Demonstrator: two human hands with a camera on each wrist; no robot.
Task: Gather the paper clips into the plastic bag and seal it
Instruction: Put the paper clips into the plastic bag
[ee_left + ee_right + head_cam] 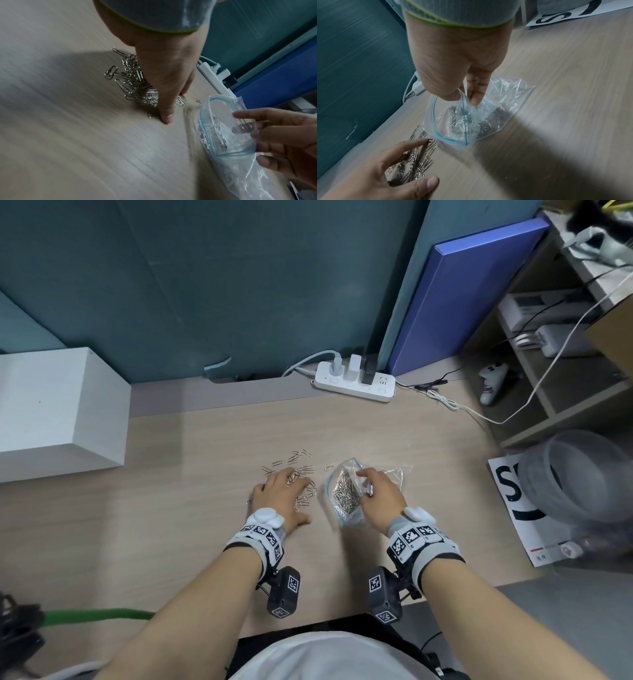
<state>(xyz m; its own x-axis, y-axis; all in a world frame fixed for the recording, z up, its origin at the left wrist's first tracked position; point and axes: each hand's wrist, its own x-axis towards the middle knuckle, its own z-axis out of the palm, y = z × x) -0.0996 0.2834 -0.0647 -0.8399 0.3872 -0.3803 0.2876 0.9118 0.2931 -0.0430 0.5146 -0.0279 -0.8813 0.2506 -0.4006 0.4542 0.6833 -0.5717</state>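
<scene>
Loose silver paper clips [302,469] lie scattered on the wooden desk [191,467]. My left hand [279,493] lies flat over the pile with fingers spread; the thumb [165,115] presses on the desk beside the clips [132,82]. A clear zip bag [344,496] with a blue seal strip lies just to the right and holds many clips. My right hand [375,491] pinches the bag's upper rim [462,97] between thumb and fingers, so the mouth gapes toward the pile. In the right wrist view my left hand's fingers [412,144] arch over the clips [419,162].
A white power strip [354,383] with plugs and cables sits at the desk's back edge. A white box [51,412] stands at the left. At the right are a blue board [462,296], a printed sheet [510,501], a translucent tub [582,474] and shelves.
</scene>
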